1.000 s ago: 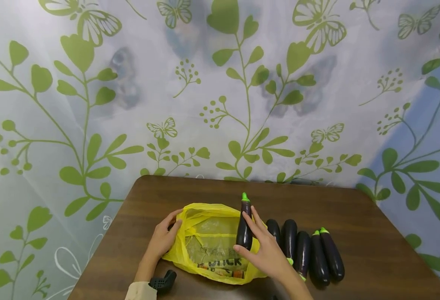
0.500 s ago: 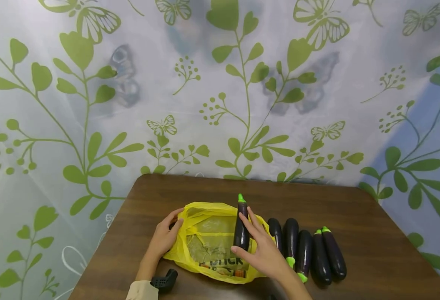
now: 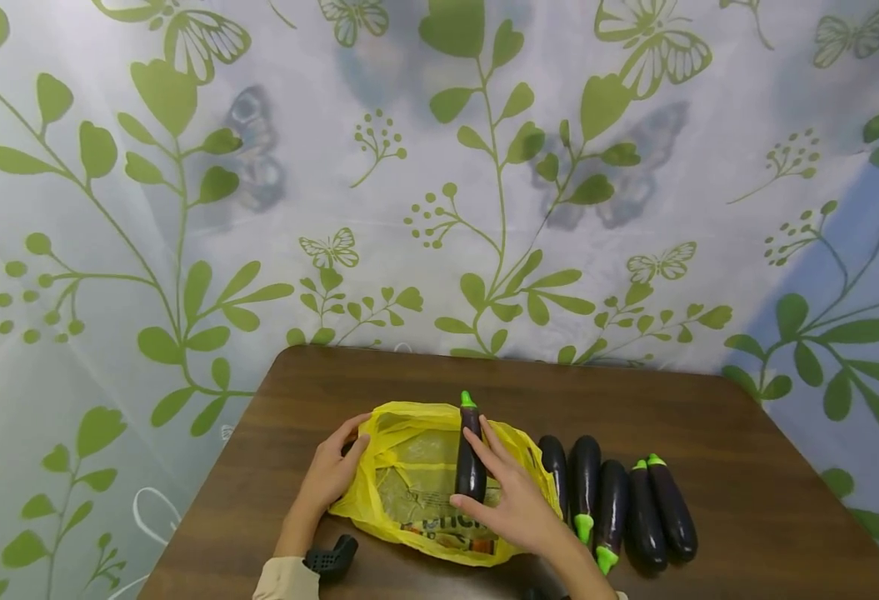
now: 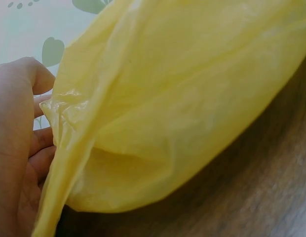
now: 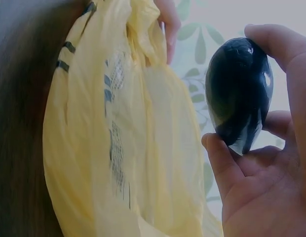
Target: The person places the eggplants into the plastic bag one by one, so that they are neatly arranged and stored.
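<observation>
Yellow bag: we see it lie on the brown desk with its mouth wide and facing us. Dark letters show low down in it.
Left grip: we see thumb and fingers bent round the left edge of the bag, holding it.
Right grip: we see thumb and fingers pinch one eggplant by its sides, near the bag's right side.
Lifted eggplant: we see it nearly upright, green tip up and fat shiny end down. From the head it shows in front of the bag's mouth; how high it is, we cannot tell.
Other eggplants: we count five on the desk, right of the bag. The bag hides part of the nearest one. The two at the far right have green tips pointing away from us.
Left arm: we see a cream sleeve and a black thing by the wrist.
Back: we see a pale cloth with green leaves and butterflies.
</observation>
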The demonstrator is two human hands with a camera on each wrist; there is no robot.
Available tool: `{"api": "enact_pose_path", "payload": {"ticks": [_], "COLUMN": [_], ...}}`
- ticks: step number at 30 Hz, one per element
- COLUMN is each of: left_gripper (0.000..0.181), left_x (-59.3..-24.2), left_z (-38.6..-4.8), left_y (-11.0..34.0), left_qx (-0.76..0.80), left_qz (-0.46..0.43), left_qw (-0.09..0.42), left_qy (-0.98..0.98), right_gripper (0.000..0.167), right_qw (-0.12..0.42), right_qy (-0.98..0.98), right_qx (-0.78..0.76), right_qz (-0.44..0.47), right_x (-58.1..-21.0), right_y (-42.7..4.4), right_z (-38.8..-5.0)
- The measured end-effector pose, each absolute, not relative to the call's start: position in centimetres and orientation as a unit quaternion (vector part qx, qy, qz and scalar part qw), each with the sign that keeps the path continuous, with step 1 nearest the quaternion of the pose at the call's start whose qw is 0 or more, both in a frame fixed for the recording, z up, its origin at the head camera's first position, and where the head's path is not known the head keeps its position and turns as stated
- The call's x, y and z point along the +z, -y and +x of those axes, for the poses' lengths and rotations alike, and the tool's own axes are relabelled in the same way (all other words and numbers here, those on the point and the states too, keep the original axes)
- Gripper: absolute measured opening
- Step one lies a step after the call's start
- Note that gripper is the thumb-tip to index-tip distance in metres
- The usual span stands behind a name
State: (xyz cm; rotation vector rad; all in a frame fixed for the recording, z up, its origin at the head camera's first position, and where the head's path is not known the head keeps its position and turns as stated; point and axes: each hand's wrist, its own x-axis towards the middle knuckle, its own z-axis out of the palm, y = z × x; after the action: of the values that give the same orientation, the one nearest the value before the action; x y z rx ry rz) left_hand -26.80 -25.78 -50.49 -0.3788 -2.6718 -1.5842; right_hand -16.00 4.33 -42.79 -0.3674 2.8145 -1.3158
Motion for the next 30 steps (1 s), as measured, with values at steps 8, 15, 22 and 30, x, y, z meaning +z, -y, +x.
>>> {"api": "enact_pose_path", "payload": {"ticks": [8,15,22,30], "left_gripper": [0.041,0.042,0.042,0.042], "left_x": [-50.4,-50.4,-50.5,-50.6], "left_z": [-26.9,-27.0,-27.0,-27.0], "left_y": [25.7,26.0,26.1,26.2], "left_qx": [-0.510,-0.508,-0.512,-0.512], "left_qz": [-0.122,-0.126,-0.128,-0.129], "left_qw": [0.009,0.008,0.008,0.006], "left_qy": [0.852,0.852,0.850,0.849], "right_gripper": [0.085,0.082,0.077,0.077], "right_qw": [0.021,0.035,0.056,0.070], "right_qy": [-0.892,-0.891,-0.884,-0.889], "right_qx": [-0.430,-0.428,-0.432,-0.418], "right_qz": [-0.136,-0.148,-0.170,-0.173], "right_x": [-43.1,-43.5,-44.4,-45.5], "right_y": [-3.0,-1.8,-0.4,0.7], "right_z": [-16.2,-16.7,-17.2,-17.4]}}
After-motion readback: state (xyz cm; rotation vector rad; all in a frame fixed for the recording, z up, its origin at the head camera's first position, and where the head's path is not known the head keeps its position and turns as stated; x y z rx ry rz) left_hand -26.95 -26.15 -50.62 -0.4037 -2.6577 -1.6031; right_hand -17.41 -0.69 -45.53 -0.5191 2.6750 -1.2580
